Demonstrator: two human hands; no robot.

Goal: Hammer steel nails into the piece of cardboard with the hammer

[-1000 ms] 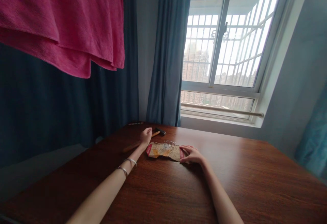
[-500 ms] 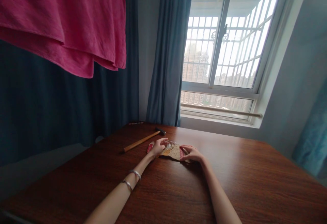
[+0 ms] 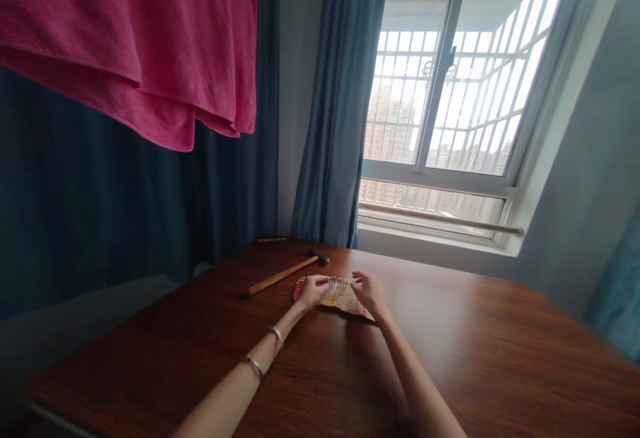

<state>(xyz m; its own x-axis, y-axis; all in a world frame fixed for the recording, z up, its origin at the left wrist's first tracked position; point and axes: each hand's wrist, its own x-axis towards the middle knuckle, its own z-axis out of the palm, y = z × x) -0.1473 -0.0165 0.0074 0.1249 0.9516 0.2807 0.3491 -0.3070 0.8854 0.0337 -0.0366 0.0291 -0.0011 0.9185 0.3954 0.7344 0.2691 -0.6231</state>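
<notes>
A small patterned board [image 3: 345,301] with red edges lies far out on the brown wooden table [image 3: 450,358]. A row of thin metal nails [image 3: 339,285] stands upright along its far side. My left hand [image 3: 313,290] rests on the board's left end, fingers curled toward the nails. My right hand [image 3: 367,289] sits on the right end, its fingertips at the nails. Both hands touch the row from either side; whether they pinch a nail is too small to see. Two bangles circle my left wrist.
A hammer [image 3: 285,275] with a wooden handle and dark head lies on the table just left of the board. A pink cloth [image 3: 130,45] hangs overhead at the upper left. Blue curtains and a barred window [image 3: 450,105] stand behind the table.
My left hand left the hammer handle and moved right onto the board. My right hand shifted from the board's right edge up to the nails. The camera view drifted slightly.
</notes>
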